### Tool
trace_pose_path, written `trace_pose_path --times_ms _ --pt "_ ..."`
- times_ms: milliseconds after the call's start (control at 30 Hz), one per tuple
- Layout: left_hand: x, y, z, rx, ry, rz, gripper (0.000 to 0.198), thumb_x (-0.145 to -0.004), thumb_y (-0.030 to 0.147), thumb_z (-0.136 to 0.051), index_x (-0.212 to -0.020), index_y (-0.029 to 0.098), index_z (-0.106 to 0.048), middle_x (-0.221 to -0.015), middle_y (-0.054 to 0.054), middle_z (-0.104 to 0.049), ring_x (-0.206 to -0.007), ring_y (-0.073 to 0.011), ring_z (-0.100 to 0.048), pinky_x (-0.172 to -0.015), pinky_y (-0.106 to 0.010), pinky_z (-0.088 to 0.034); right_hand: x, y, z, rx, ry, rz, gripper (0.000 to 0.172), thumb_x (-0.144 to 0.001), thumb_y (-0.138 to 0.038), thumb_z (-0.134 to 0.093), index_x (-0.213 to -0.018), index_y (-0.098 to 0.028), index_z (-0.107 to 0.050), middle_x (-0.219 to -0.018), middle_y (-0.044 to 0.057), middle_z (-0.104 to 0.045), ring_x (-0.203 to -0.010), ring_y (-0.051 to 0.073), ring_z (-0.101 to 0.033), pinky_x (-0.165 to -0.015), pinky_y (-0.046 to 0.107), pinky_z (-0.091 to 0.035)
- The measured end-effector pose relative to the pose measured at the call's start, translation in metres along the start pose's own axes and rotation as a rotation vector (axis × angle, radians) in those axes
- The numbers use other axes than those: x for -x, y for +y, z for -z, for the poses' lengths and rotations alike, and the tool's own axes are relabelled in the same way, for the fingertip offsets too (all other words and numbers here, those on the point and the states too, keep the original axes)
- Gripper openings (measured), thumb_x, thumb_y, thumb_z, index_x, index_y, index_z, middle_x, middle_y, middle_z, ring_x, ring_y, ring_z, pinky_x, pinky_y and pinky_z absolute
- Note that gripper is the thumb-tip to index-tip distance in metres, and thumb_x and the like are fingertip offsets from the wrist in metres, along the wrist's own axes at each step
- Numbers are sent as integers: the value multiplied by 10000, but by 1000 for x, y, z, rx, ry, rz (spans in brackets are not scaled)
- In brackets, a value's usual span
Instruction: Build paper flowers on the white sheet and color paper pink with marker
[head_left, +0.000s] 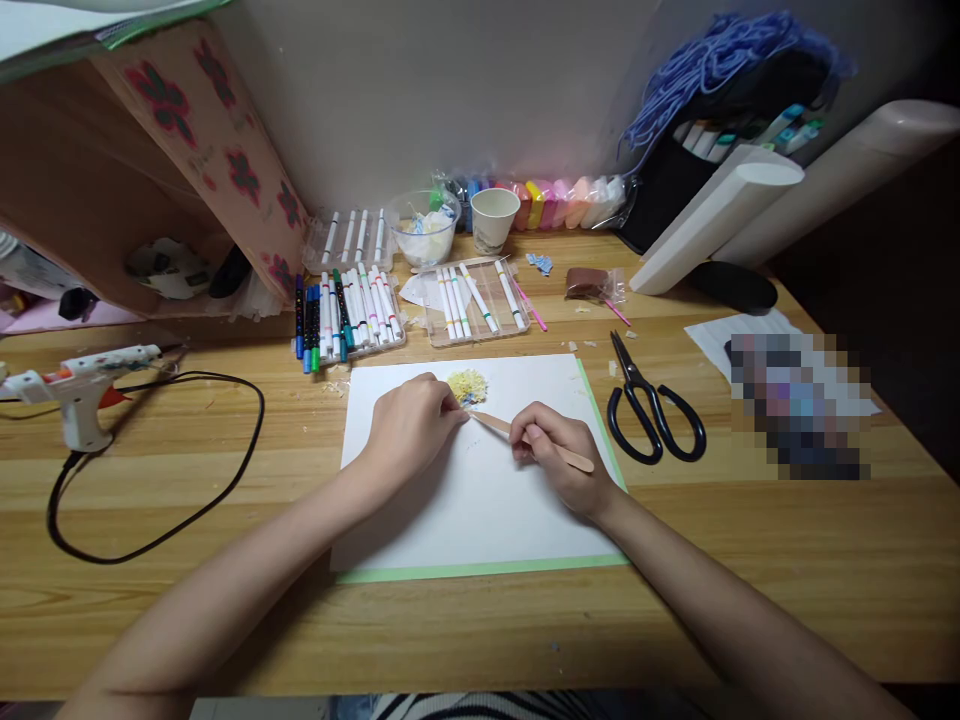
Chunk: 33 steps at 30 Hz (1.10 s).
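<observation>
My right hand point(559, 455) is closed around a flat wooden craft stick point(493, 424), whose narrow end points left toward my other hand. Beside that tip, the fingers of my left hand point(412, 420) are pinched together; what they hold, if anything, is too small to make out. Just beyond my fingertips lies a small heap of yellow crumbly bits point(468, 385) with some blue at its lower edge. Under both hands is a white sheet of paper point(420, 530) with green along its right and near edges. A few tiny specks dot the paper below the stick's tip.
Black-handled scissors point(637, 400) lie right of the paper. Behind it are markers point(360, 310), a clear marker case point(476, 305), a paper cup point(495, 220) and a plastic bowl point(425, 235). A glue gun point(82, 395) with a looped black cord stands at left. White rolls point(720, 220) lean at right.
</observation>
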<state>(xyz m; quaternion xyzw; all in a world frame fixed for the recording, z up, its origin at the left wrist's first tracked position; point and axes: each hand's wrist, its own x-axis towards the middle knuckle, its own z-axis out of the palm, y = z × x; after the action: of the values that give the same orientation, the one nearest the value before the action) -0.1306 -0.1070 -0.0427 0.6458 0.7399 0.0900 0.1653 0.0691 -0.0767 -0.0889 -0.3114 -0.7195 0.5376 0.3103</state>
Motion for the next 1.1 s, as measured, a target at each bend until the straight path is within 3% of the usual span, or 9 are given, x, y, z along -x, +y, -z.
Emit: trace_pose_path --times_ms 467,633,800,1100 --pt "-5 -5 6 0 10 -7 179 -773 365 -671 -690 206 -675 -774 -35 -683 -686 -196 -581 -555 -284 -323 -6 0 -2 28 -36 -60 206 -945 -241 -385 -822 -194 -544 -673 -15 -574 -626 121 -571 -616 242 -430" --pt "-15 -24 14 31 143 7 344 -886 415 -522 -671 176 -644 -744 -55 -657 -669 -186 -561 -586 -288 -338 -6 0 -3 23 -22 -50 234 -960 -275 -376 -822 -195 -547 -680 -15 -573 -631 115 -561 -627 243 -427" --pt "-29 -47 6 156 268 -52 424 -966 359 -339 -699 166 -606 -764 -48 -629 -719 -176 -559 -659 -283 -365 -6 2 -5 19 -15 -45 249 -959 -295 -373 -810 -192 -545 -681 -13 -567 -633 116 -564 -634 251 -434" --pt "-31 -58 -9 292 330 -55 427 -974 334 -294 -689 172 -569 -733 -36 -613 -714 -163 -558 -698 -273 -384 -36 -24 -9 148 15 -26 225 -857 -180 -386 -651 -209 -471 -522 -38 -509 -504 117 -489 -532 245 -373"
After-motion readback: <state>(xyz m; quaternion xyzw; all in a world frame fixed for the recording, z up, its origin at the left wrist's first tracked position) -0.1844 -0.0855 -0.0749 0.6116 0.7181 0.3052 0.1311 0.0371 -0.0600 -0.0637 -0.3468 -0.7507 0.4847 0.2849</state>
